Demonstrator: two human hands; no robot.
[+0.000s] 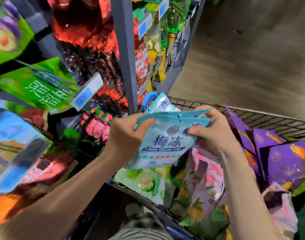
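Two light blue snack pouches (pixel 163 144) with blue Chinese lettering are held one behind the other above a wire shopping cart (pixel 269 118). My left hand (pixel 125 135) grips their upper left corner, thumb on the front. My right hand (pixel 212 130) pinches the upper right edge with curled fingers. Another light blue pouch (pixel 163 103) stands in the cart just behind them.
The cart holds purple bags (pixel 286 158), pink pouches (pixel 203 172) and green pouches (pixel 144 182). On the left a grey shelf rack (pixel 125 54) carries hanging snack bags in green, red and pink, with price tags (pixel 86 95). Grey floor (pixel 252 66) lies to the right.
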